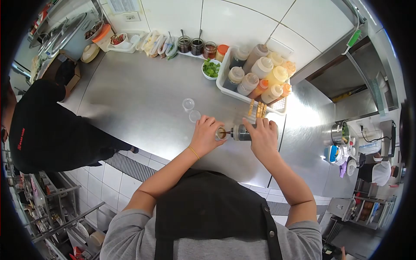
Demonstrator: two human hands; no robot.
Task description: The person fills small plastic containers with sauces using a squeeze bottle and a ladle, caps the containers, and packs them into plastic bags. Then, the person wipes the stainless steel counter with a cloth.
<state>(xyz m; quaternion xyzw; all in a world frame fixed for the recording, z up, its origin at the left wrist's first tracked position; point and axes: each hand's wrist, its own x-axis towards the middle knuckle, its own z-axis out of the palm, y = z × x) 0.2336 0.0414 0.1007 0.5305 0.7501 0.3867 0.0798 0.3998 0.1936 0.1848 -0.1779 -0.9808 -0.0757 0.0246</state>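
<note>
My left hand (203, 138) is closed around a small clear cup (221, 134) with some brown liquid in it. A squeeze bottle (242, 132) of dark sauce lies sideways in the grip of my right hand (264, 138). Its nozzle points left, right at the mouth of the cup; I cannot tell whether the two touch. Beyond my left hand, a small clear plastic cup or lid (188, 104) and another clear round piece (195, 116) rest on the steel counter (138, 93).
Several squeeze bottles stand in a white basket (229, 91), with wooden clips (258, 109) along its front. Left of it are a bowl of green leaves (211, 69) and sauce jars (197, 46). A person in black (56, 125) is at the left. A steel pot (340, 132) stands right.
</note>
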